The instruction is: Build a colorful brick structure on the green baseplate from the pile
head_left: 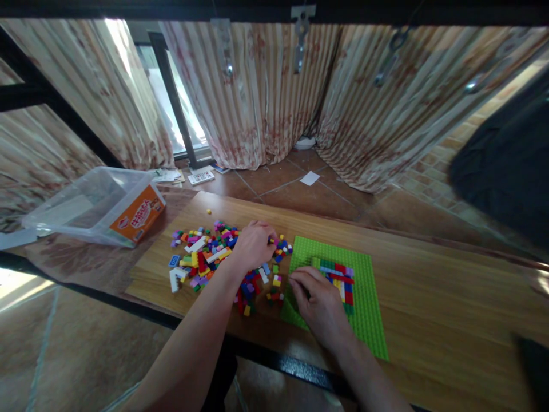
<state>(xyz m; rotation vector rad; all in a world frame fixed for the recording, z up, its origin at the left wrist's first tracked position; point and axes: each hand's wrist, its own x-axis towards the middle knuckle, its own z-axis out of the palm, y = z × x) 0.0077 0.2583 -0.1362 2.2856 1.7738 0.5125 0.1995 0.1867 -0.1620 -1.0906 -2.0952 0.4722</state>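
Note:
My left hand (254, 246) reaches into a pile of loose toy bricks (206, 252) in many colours. Its fingers bend down among the bricks, and the back of the hand mostly hides the fingertips. My right hand (319, 303) is over the left part of a green baseplate (369, 320), with thumb and fingers pressed together. Whatever lies between those fingertips, if anything, is too small to make out. Beside this hand, a block of joined bricks (349, 294) in red, blue, green, white and yellow sits on the baseplate, partly covered by the hand.
Left of the pile stands a clear plastic bin (94, 212) with an orange label. One yellow brick (209, 212) lies apart on the wooden table (450, 297). Beyond the table's far edge are papers (201, 177) on the tiled floor and striped curtains (257, 103).

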